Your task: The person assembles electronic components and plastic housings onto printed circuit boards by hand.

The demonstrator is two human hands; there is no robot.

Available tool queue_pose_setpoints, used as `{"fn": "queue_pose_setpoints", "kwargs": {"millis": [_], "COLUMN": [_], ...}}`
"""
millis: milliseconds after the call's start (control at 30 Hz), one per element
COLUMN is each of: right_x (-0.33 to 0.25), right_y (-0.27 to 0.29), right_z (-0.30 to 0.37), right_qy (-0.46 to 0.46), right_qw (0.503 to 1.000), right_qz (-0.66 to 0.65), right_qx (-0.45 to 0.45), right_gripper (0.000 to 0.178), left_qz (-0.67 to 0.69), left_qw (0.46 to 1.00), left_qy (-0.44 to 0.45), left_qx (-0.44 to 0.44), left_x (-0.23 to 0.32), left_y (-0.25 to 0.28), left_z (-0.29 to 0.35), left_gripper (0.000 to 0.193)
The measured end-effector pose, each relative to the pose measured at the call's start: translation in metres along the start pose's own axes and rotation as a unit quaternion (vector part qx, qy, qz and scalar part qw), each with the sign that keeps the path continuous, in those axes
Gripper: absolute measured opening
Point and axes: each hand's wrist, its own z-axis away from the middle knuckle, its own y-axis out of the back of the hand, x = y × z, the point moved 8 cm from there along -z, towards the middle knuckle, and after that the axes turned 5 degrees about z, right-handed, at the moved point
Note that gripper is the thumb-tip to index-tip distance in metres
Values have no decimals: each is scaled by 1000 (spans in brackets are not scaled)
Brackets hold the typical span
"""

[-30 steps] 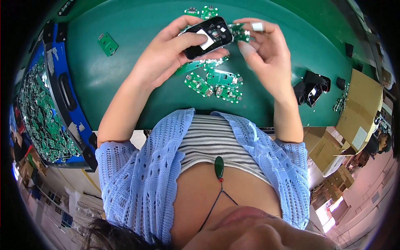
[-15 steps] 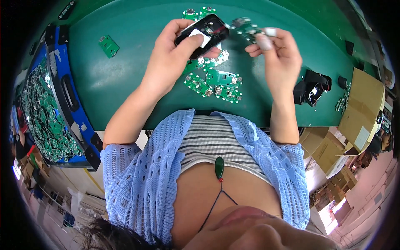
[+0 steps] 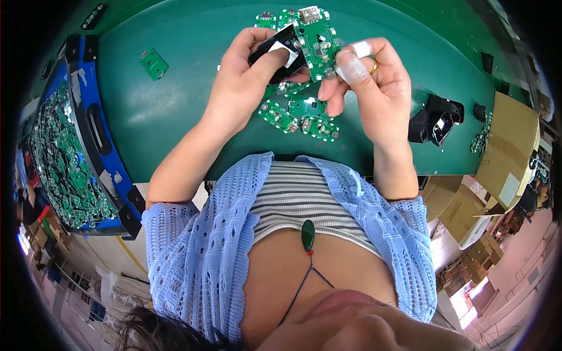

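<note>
A black plastic casing [image 3: 257, 57] with a white patch on it is gripped in my left hand [image 3: 240, 76], the thumb lying across the patch. My right hand [image 3: 377, 82] pinches a green circuit board [image 3: 319, 44] by its edge, with a metal socket at the board's far end. The board overlaps the right side of the casing; whether they touch I cannot tell. White wrapping covers some of the right fingertips. Below the hands lie several loose circuit boards [image 3: 277, 116] on the green table [image 3: 175, 111], and a few more lie beyond the casing.
One circuit board [image 3: 154, 64] lies apart on the left. A blue crate [image 3: 108, 140] packed with boards stands at the left edge. To the right are black casings [image 3: 439, 120], more boards [image 3: 481, 137] and a cardboard box [image 3: 506, 152].
My right hand has moved left and turned the circuit board upright, bringing it over the casing's right side. The left hand still holds the casing, which has shifted slightly.
</note>
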Motion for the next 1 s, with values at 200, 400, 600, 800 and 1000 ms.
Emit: {"fn": "queue_pose_setpoints", "kwargs": {"millis": [200, 400, 600, 800, 1000], "right_x": [11, 20, 1, -11, -18], "right_y": [4, 6, 15, 0, -5], "right_z": [-1, 2, -2, -5, -6], "right_qy": [-43, -95, 105, 169, 258], "right_qw": [999, 991, 944, 947, 904], "right_qz": [31, 94, 299, 263, 334], "right_qx": [-2, 13, 92, 78, 61], "right_gripper": [15, 12, 22, 14, 14], "left_qz": [62, 20, 0, -78, -142], "left_qw": [998, 999, 999, 996, 987], "left_qy": [2, -34, -29, -36, -74], "left_qx": [-22, -13, -13, -5, -12], "left_x": [-7, -4, -17, -16, -9], "left_y": [-2, -6, -5, -3, -5], "left_z": [0, -1, -4, -3, -1], "left_gripper": [28, 34, 39, 36, 33]}}
